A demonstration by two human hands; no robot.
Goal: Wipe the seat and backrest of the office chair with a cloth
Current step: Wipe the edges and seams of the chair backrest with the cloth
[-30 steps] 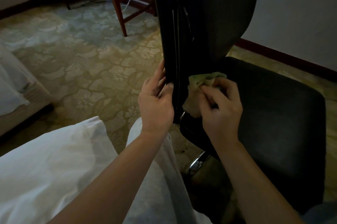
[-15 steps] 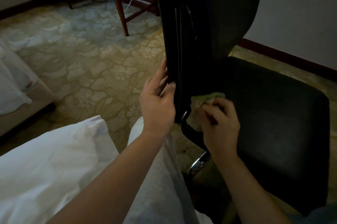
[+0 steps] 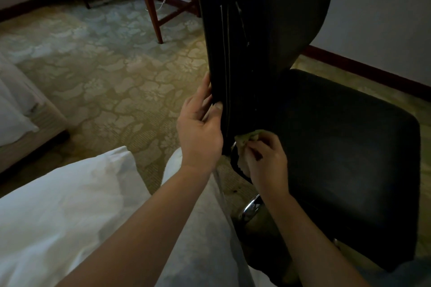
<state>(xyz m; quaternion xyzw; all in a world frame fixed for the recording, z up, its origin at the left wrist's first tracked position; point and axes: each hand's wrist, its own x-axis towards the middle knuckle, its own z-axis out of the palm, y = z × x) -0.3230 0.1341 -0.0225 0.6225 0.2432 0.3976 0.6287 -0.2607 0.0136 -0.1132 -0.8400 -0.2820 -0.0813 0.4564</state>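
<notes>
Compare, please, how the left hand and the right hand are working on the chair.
The left hand grips the side edge of the black padded backrest; the right hand pinches a crumpled yellow-green cloth. The left hand sits higher; the right hand is lower, by the black cushioned seat. Both are bare.

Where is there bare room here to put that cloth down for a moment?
The seat is bare across its top, from the backrest and right hand out to its far edge. The carpet is open between the bed, the table legs and the backrest. It is crowded at the backrest's foot, where left hand, cloth and right hand meet.
</notes>
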